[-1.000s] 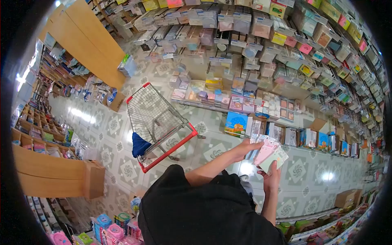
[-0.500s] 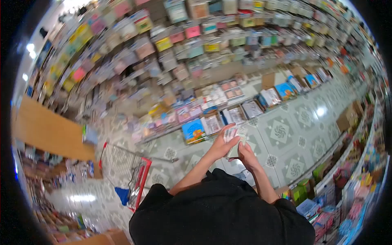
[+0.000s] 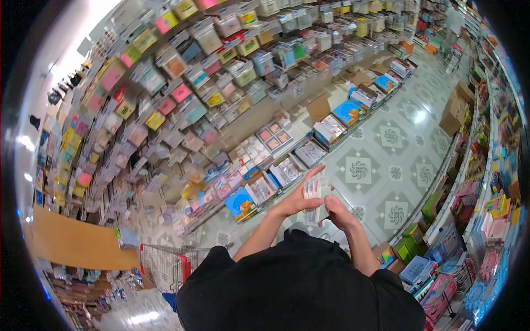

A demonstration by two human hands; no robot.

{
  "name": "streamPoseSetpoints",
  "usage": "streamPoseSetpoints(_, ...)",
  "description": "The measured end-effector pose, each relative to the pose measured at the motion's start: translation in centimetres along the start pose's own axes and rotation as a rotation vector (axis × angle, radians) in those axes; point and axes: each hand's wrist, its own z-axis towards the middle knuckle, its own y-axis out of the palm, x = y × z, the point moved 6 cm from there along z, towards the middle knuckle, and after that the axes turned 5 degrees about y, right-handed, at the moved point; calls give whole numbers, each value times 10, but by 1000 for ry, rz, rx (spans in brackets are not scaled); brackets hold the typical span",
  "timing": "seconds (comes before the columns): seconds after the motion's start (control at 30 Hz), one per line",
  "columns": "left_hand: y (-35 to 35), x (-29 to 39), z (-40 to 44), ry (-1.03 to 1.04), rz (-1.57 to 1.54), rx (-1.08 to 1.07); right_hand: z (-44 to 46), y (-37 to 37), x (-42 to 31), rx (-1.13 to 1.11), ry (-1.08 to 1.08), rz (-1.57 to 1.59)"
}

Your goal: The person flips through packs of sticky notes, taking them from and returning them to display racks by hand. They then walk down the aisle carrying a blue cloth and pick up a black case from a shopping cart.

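In front of my chest I hold a small stack of pale, clear-wrapped packets; print on them is too small to read. My left hand is closed round the stack's left side, thumb across the front and fingers behind. On the other side my right hand grips its right edge, with the thumb on top and the other fingers partly hidden. Beyond the hands, along the foot of the shelving, open boxes of packaged goods stand on a low ledge. A blue box with an orange picture is nearest on the left.
Racks of hanging packets fill the wall ahead. A shopping cart with red trim stands to my left, near a brown panel. Shelves of colourful goods line the right. A cardboard box sits farther down the tiled aisle.
My view has turned to the right, so more of the aisle shows and the cart sits lower. Both hands stay on the packets, which are tilted more upright.
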Motion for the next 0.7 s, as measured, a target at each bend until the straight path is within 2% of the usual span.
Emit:
streamPoseSetpoints(0.13,-4,-8,39,7,-30,79,8,-28,-14,62,15,48)
streamPoseSetpoints(0.23,-18,-25,77,-1,-51,94,23,-60,-21,124,-1,229)
streamPoseSetpoints(0.33,-24,-39,128,-9,-65,46,34,-96,-40,197,-3,351)
streamPoseSetpoints(0.47,-33,-53,216,55,-76,-42,50,-159,-86,175,-90,458)
streamPoseSetpoints(0.67,-31,-21,336,93,-137,-136,68,-222,-199,153,-127,318)
streamPoseSetpoints(0.7,-34,-25,351,88,-238,-166,74,-238,-208,142,-147,257)
